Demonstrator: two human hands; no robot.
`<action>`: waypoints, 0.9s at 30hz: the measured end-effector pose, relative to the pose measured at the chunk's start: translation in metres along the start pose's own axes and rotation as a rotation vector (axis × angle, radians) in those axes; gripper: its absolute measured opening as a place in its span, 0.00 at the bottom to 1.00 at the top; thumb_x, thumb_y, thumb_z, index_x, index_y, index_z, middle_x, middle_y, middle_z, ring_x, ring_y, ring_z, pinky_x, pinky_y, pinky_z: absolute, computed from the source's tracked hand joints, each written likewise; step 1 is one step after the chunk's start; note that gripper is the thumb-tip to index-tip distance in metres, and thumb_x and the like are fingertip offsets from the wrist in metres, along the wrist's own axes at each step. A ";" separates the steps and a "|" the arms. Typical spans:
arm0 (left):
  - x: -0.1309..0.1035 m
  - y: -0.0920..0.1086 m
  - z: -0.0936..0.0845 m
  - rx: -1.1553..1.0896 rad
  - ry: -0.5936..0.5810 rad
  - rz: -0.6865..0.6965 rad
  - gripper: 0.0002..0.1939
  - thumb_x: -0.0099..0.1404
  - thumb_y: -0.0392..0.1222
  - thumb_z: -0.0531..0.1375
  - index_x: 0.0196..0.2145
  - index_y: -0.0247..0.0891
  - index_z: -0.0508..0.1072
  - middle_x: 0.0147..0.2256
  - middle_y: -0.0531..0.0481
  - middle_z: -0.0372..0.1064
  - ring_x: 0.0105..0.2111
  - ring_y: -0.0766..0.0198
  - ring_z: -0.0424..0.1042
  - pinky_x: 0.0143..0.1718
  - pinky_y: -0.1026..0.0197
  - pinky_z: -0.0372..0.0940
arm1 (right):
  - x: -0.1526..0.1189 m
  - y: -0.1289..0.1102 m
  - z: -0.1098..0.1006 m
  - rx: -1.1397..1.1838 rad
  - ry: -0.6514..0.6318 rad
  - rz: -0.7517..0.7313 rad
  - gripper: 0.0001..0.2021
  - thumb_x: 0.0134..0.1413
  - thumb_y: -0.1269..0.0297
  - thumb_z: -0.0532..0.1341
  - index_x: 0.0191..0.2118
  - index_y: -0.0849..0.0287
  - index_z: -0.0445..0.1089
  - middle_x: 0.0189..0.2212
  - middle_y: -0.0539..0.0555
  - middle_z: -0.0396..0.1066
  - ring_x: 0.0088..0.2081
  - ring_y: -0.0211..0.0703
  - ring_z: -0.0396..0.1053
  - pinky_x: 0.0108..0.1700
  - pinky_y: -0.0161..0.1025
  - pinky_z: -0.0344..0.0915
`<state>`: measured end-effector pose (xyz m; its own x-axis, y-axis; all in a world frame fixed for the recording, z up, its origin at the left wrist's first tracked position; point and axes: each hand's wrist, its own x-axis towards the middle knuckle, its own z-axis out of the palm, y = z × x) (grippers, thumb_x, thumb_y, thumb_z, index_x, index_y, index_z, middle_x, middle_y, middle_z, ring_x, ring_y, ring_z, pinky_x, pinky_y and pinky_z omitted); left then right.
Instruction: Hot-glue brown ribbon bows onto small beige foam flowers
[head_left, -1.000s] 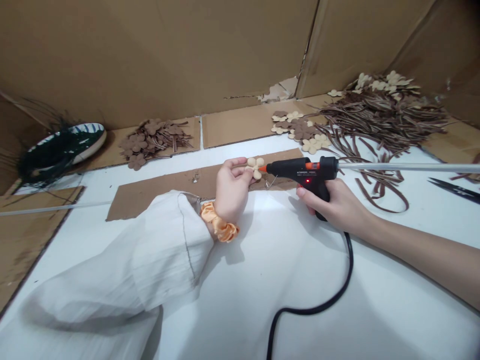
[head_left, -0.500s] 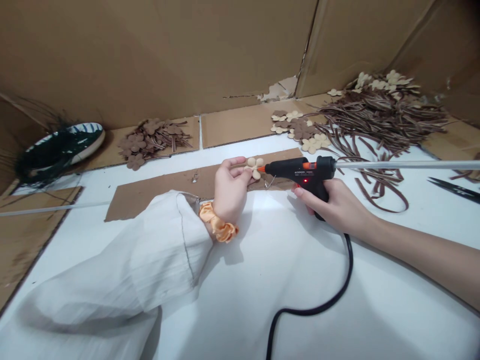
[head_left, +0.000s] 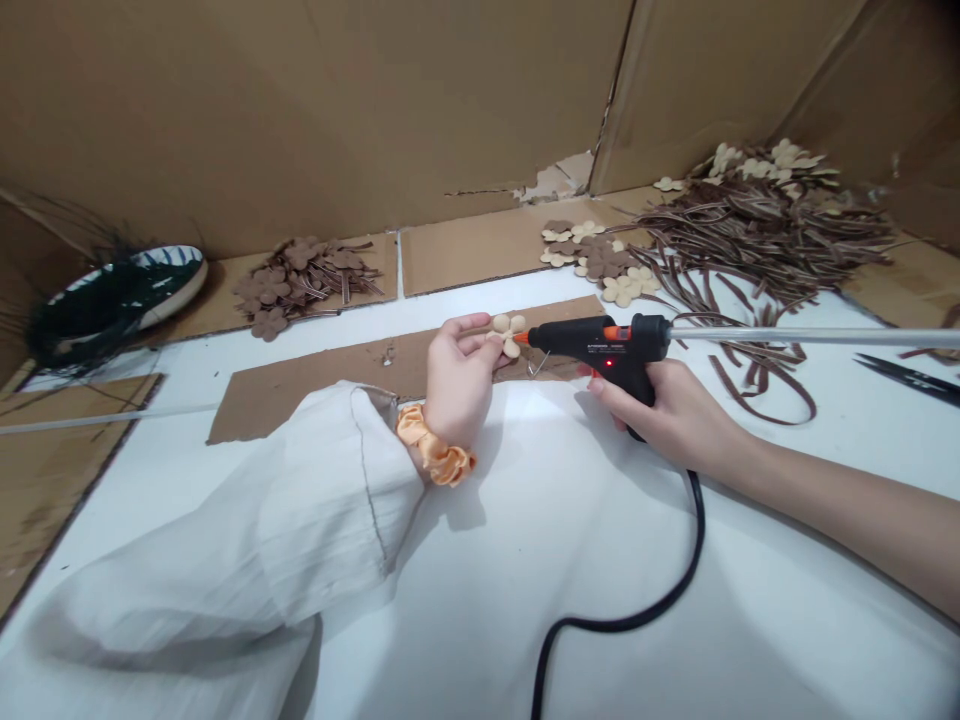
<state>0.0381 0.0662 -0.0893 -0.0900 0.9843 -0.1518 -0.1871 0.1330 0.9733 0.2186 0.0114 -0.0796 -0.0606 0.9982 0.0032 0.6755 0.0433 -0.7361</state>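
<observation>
My left hand (head_left: 463, 375), with an orange scrunchie (head_left: 436, 447) at the wrist, pinches a cream fabric flower (head_left: 510, 328) between thumb and fingers. Wrapped round the handle of a black hot glue gun (head_left: 581, 337) is my right hand (head_left: 671, 410), its fingers at the trigger. The gun's orange nozzle points left and meets the flower near its middle. A red light glows on the gun's body, and a long clear glue stick (head_left: 810, 337) sticks out of its back. Beneath both hands lies a strip of brown cardboard (head_left: 300, 395).
Brown flowers and strips (head_left: 292, 280) lie at the back left, beside a bowl (head_left: 184, 275) of dark green strands. Cream and brown flowers (head_left: 600, 258) and a heap of brown strips (head_left: 765, 235) fill the back right. Black tweezers (head_left: 911, 378) rest at right. The gun's black cord (head_left: 622, 622) crosses the front.
Almost nothing differs: the hands, flower and glue gun keep their places, with only a very slight shift to the left in the picture.
</observation>
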 end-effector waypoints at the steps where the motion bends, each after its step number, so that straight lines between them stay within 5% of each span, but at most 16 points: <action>1: 0.000 0.000 0.000 -0.003 0.002 0.000 0.09 0.58 0.27 0.57 0.38 0.33 0.65 0.26 0.50 0.73 0.28 0.66 0.75 0.41 0.58 0.71 | 0.000 0.000 0.000 -0.004 0.003 0.003 0.15 0.51 0.54 0.55 0.19 0.57 0.60 0.14 0.48 0.58 0.17 0.36 0.56 0.20 0.35 0.52; 8: 0.001 0.000 0.001 0.012 0.015 0.000 0.09 0.58 0.26 0.57 0.37 0.33 0.65 0.26 0.51 0.73 0.27 0.67 0.74 0.40 0.60 0.71 | -0.001 0.001 0.001 -0.013 0.009 0.006 0.16 0.52 0.54 0.55 0.20 0.58 0.60 0.13 0.47 0.58 0.17 0.36 0.56 0.20 0.35 0.53; 18: -0.001 0.002 -0.001 0.088 -0.014 0.051 0.11 0.57 0.27 0.57 0.38 0.34 0.64 0.22 0.55 0.70 0.19 0.70 0.68 0.25 0.67 0.64 | 0.000 0.001 0.000 -0.010 0.012 0.026 0.14 0.52 0.55 0.56 0.22 0.58 0.61 0.16 0.47 0.61 0.18 0.36 0.57 0.21 0.35 0.53; 24: 0.006 0.002 -0.008 0.189 -0.023 0.187 0.08 0.58 0.31 0.56 0.38 0.36 0.65 0.25 0.54 0.72 0.26 0.67 0.72 0.29 0.65 0.64 | 0.000 -0.001 -0.003 0.128 0.085 0.083 0.10 0.52 0.57 0.58 0.28 0.57 0.60 0.17 0.46 0.63 0.21 0.37 0.61 0.25 0.35 0.58; 27: 0.013 0.002 -0.014 0.364 0.014 0.245 0.08 0.59 0.32 0.55 0.38 0.37 0.67 0.27 0.52 0.73 0.29 0.65 0.73 0.32 0.64 0.64 | 0.002 0.001 -0.007 0.155 0.021 0.144 0.11 0.53 0.55 0.57 0.27 0.57 0.60 0.16 0.47 0.64 0.20 0.38 0.61 0.25 0.35 0.58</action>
<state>0.0230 0.0774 -0.0915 -0.1029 0.9905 0.0917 0.1986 -0.0699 0.9776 0.2241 0.0135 -0.0751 0.0452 0.9943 -0.0966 0.5546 -0.1055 -0.8254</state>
